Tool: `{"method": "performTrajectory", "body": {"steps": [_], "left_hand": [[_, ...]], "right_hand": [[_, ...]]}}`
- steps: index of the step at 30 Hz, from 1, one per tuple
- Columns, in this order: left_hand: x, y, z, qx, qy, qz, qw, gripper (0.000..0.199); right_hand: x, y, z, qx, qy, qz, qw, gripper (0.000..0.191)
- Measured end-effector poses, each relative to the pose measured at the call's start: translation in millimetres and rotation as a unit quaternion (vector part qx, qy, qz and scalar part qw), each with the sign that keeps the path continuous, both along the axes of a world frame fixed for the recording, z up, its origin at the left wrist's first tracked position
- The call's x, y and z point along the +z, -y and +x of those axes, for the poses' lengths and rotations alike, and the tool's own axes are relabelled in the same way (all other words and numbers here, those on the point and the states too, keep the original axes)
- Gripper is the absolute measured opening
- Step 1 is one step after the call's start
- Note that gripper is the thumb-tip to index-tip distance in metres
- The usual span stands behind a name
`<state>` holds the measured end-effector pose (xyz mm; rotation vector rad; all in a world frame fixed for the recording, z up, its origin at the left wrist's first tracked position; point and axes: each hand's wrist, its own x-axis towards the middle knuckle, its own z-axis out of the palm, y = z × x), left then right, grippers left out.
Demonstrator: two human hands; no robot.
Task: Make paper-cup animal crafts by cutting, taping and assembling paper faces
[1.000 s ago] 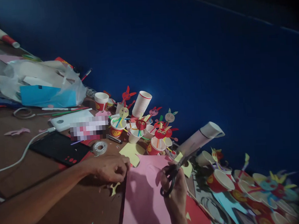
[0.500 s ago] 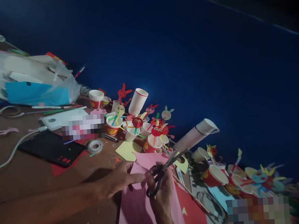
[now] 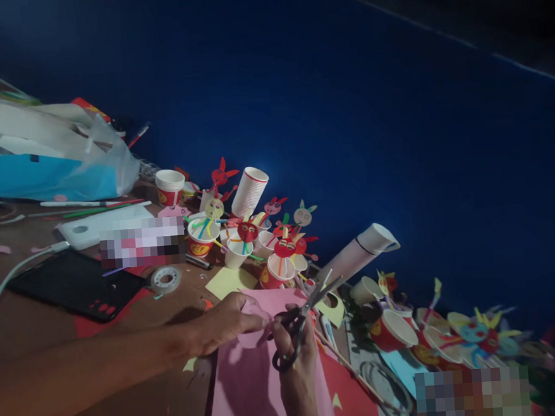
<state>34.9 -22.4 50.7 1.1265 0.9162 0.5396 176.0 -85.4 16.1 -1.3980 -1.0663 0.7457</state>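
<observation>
My left hand (image 3: pixel 231 322) pinches a small piece of pink paper (image 3: pixel 252 338) between thumb and fingers. In my right hand (image 3: pixel 297 352) are scissors (image 3: pixel 308 307) with dark handles, their blades parted and pointing up and away to the right. The fingertips of my right hand come close to the pink piece; whether they also grip it I cannot tell. Beneath both hands lies a large pink sheet (image 3: pixel 252 393), partly over a red sheet (image 3: pixel 354 386). A yellow paper scrap with a round hole (image 3: pixel 335 310) is just beyond the scissors.
Paper cups with paper-face figures (image 3: pixel 282 268) crowd the back, beside a stack of white cups (image 3: pixel 250 192). More decorated cups (image 3: pixel 394 330) stand right. Leftward lie a tape roll (image 3: pixel 165 280), a black phone case (image 3: pixel 81 285), a white power bank (image 3: pixel 105 225) and a plastic bag (image 3: pixel 117 156).
My left hand has turned slightly and shifted left, and the pink piece in it now shows as a rounded shape. The scissors stay in my right hand. The view has shifted a little.
</observation>
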Motion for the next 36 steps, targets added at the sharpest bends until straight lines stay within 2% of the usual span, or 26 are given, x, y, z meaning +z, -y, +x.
{"method": "performTrajectory", "body": {"steps": [5,12,16,18,22,25,31,36], "left_hand": [[-5.8,-19.8,0.8,0.062,0.059,0.035,0.996,0.019],[17.7,-37.1,-15.7,0.159,0.067,0.035,0.984,0.017],[21.5,-36.2,-20.6,0.179,0.069,0.068,0.979,0.017],[20.5,-33.6,-20.0,0.177,0.081,0.059,0.979,0.017],[15.5,-28.4,-15.1,0.136,0.108,0.040,0.984,0.015],[12.8,-27.0,-11.2,0.138,0.112,0.041,0.983,0.015],[14.9,-25.6,-8.7,0.138,0.097,0.054,0.984,0.015],[6.1,-25.8,-6.5,0.109,0.071,0.066,0.989,0.015]], "right_hand": [[-2.4,2.7,1.9,0.027,0.041,0.010,0.999,0.024],[-29.0,3.6,-4.8,0.134,0.080,0.038,0.987,0.048],[-38.1,3.8,-8.5,0.166,0.079,0.024,0.983,0.055],[-37.5,4.9,-9.4,0.182,0.073,0.015,0.980,0.057],[-30.1,8.0,-9.9,0.195,0.066,-0.009,0.979,0.056],[-25.1,8.8,-9.8,0.207,0.059,-0.016,0.976,0.058],[-21.0,8.7,-9.8,0.215,0.050,0.006,0.975,0.057],[-9.3,9.8,-12.5,0.231,0.038,0.002,0.972,0.055]]}}
